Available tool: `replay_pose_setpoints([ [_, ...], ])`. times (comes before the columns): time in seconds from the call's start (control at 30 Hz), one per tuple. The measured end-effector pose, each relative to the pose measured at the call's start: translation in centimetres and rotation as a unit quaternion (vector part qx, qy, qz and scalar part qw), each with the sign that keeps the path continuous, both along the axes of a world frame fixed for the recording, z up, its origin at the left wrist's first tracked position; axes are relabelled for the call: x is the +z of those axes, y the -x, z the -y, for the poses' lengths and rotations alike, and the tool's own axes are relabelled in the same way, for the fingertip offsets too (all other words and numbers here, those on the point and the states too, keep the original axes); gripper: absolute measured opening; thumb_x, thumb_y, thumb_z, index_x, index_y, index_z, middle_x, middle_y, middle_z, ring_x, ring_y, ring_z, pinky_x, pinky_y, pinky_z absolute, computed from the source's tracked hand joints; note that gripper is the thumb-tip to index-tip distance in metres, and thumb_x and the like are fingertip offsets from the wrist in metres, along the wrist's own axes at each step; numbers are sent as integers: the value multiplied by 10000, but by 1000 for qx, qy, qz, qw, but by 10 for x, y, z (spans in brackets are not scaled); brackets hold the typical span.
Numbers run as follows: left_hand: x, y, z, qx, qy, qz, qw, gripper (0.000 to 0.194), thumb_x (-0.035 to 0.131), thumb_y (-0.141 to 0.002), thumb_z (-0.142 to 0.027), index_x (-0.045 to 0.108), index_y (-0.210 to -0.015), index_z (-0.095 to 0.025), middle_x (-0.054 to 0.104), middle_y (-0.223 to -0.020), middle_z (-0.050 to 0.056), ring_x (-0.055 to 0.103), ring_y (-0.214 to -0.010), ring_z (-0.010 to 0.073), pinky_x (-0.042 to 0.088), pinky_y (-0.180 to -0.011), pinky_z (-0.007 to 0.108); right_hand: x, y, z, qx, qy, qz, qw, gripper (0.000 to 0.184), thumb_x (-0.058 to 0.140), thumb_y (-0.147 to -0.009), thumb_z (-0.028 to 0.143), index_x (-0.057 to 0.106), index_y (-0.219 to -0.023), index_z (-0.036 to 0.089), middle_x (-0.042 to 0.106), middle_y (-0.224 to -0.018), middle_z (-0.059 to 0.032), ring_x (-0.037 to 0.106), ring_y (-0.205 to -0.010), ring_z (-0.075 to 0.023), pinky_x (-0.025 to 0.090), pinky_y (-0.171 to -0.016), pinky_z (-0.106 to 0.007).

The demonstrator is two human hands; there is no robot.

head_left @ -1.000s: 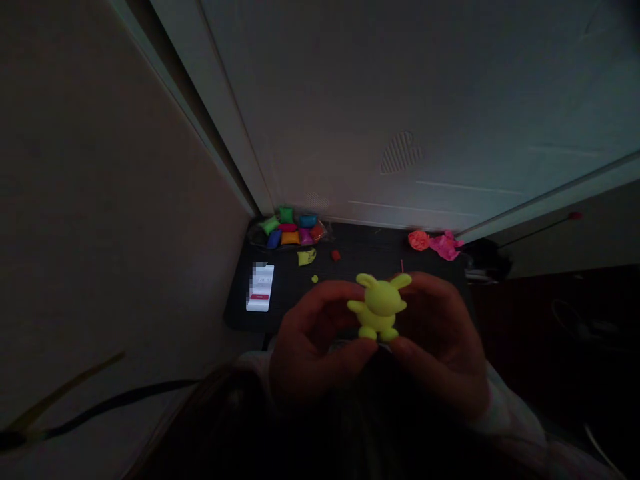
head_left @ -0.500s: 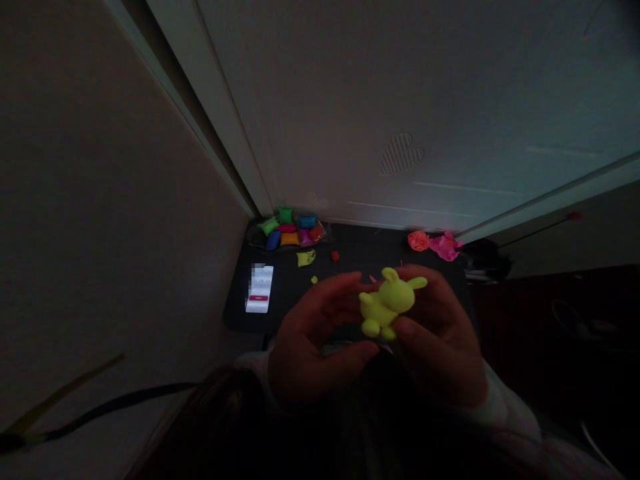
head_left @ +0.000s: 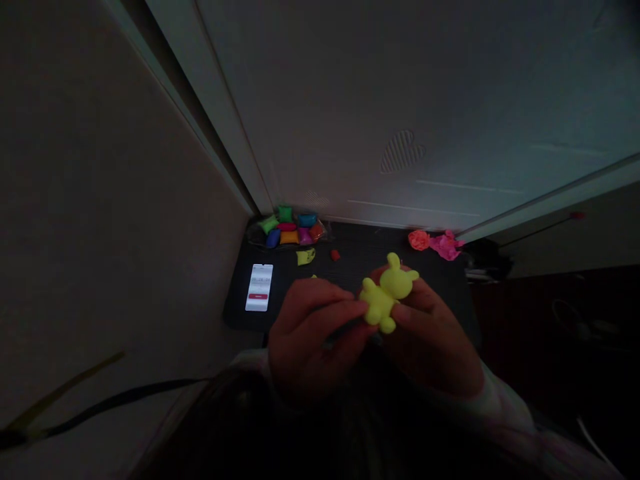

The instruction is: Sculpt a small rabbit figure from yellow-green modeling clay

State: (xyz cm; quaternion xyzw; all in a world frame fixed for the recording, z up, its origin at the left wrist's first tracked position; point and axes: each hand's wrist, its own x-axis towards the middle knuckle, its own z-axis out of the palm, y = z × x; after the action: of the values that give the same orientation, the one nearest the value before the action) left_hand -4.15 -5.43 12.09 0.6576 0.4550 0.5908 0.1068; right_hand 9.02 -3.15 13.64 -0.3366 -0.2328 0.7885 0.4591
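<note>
Above a table [head_left: 370, 250], left fingers [head_left: 335, 313] and right fingers [head_left: 417, 320] gripping a yellow figure [head_left: 382, 302], far side hidden

On the table [head_left: 373, 248], a phone [head_left: 259, 288] lies left of the figurine [head_left: 381, 301], packets [head_left: 289, 237] behind the phone, paper [head_left: 447, 247] back right.

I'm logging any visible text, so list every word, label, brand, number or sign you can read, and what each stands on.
No text can be read.
Phone: a row of characters, and marks on a red button, too small and blurred.
Yellow wrapper: dark marks, too blurred to read.
</note>
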Motion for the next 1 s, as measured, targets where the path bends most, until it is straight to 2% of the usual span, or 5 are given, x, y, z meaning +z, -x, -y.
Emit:
replay_pose_setpoints([
  [0.17,0,0,-2,10,-21,-31,999,208,668,-640,-82,596,-828,-135,576,-795,15,543,-743,116,492,-679,270,-1,0,0,-8,2,-1,1000,290,718,-605,158,618,-866,234,647,-774,38,602,-691,-78,493,-637,-159],
  [0.47,-9,-2,-1,20,-9,0,1000,255,643,-674,-116,571,-913,-167,580,-850,8,535,-786,120,486,-673,260,-2,2,1,-31,31,27,999,329,760,-545,184,616,-837,233,623,-766,45,578,-698,-76,481,-651,-173],
  [0.6,-12,-2,-2,48,-62,-11,997,235,669,-660,-188,566,-871,-167,547,-842,12,517,-774,136,479,-674,301,-1,3,-1,-29,49,19,998,305,753,-554,196,612,-821,240,625,-759,49,572,-665,-75,472,-617,-180],
  [0.7,-8,-3,-3,49,-91,-51,993,216,714,-611,-178,578,-778,-155,524,-803,4,505,-750,123,467,-645,279,0,4,-2,-25,65,11,998,297,746,-554,190,615,-815,243,629,-765,49,584,-705,-91,473,-667,-208],
  [1.0,-10,-6,-4,77,-106,-71,989,221,718,-591,-126,604,-778,-149,513,-725,-8,490,-699,114,468,-614,257,1,8,0,-5,29,4,1000,224,694,-605,180,594,-798,234,613,-739,45,594,-726,-126,484,-719,-287],
])
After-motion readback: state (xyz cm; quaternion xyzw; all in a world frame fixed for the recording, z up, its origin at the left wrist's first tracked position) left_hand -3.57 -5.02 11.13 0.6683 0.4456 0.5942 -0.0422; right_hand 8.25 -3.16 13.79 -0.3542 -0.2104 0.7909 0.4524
